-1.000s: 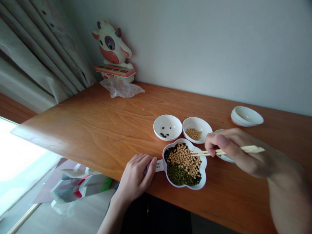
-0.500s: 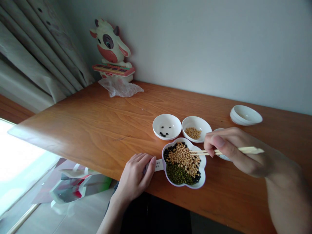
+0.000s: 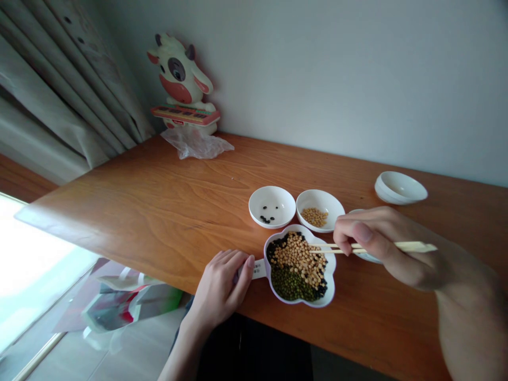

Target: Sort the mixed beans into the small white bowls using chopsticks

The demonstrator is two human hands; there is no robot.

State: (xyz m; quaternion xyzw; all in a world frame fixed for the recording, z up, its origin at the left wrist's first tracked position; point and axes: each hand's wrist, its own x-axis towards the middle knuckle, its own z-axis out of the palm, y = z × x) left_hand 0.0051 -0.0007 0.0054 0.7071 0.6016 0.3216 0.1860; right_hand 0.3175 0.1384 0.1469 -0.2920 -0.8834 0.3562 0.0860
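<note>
A white flower-shaped dish near the table's front edge holds mixed yellow, green and black beans. My right hand is closed on a pair of wooden chopsticks whose tips reach over the yellow beans. My left hand curls over the dish's white handle tab at the table edge. Behind the dish stand a small white bowl with a few black beans and a small white bowl with yellow beans. Another white dish is mostly hidden under my right hand.
The wooden table runs along a grey wall. A stack of white bowls sits at the back right. A cow-shaped toy and a crumpled plastic bag stand at the back left. Curtains hang left; bags lie on the floor.
The chopsticks have shifted very slightly over the yellow beans. My left hand has stayed on the handle tab.
</note>
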